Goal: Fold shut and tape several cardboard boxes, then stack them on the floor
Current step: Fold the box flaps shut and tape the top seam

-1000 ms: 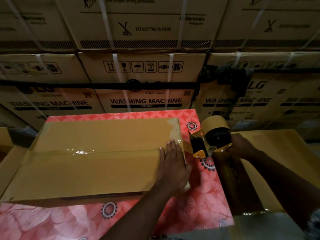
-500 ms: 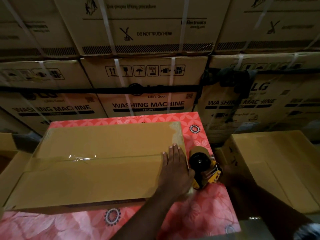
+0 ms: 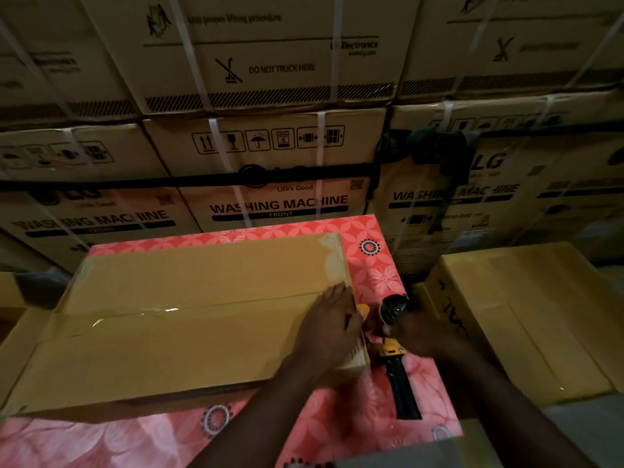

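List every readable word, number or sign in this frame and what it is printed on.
"DO NOT TRUCK HERE": upper centre carton.
"Life's Good", "WASHING MACHINE", "FRONT", and "4" inside a handling symbol: middle carton.
"LG", "WASHING MACHINE": right carton.
"WASHING MACHINE", blurred: left carton.
Too blurred to read: the upper centre carton's other print, and the dark lettering on the plain box at right.

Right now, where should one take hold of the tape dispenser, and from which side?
Its black handle, from the near side: the tape dispenser lies on the pink cloth with that long, bare handle pointing toward the person, while the right hand holds the roll end.
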Tool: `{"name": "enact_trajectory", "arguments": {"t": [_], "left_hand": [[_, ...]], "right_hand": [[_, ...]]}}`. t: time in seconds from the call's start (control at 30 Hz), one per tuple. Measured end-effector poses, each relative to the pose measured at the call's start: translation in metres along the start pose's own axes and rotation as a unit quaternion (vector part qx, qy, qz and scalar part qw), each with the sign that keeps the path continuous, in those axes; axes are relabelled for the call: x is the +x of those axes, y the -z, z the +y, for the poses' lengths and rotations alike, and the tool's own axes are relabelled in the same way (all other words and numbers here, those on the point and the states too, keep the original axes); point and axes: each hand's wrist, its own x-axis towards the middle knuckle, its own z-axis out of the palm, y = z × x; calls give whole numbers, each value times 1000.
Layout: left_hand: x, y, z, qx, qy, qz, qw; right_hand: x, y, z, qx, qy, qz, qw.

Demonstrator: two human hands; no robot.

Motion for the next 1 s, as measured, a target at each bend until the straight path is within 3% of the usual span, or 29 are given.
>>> {"name": "enact_trajectory", "arguments": {"t": [0.1,0.13,0.2,0.27,0.43,0.5,0.7,0.77,0.9,1.0], "left_hand": [[-5,11,-16,18,-33,11,999],[-9,15,-23,43,-42,-2,998],[-19,22,-41,87,-49,-25,995],[-33,32,-63,128,-34,-36,991],[-78,76,-139,136,56,6,989],[-92,95,-165,148,91,34,984],[-101,106,-179,118,59,-8,991],[-118,120,-211,146,61,-3,987],[-159,167,-281,169,156,41,972],[-176,189,-302,169,191,50,966]], "right_hand": [[-3,5,-49,78,124,258,955],[-4,4,-73,61,162,263,949],[-1,-10,-106,0,188,198,962],[5,-35,-114,-66,158,147,974],[5,-46,-121,-155,80,155,972],[3,-49,-139,-152,52,153,975],[8,-88,-211,-108,198,137,965],[10,-93,-214,-118,176,144,967],[15,-91,-221,-107,79,162,978],[20,-97,-264,-104,48,163,980]]}}
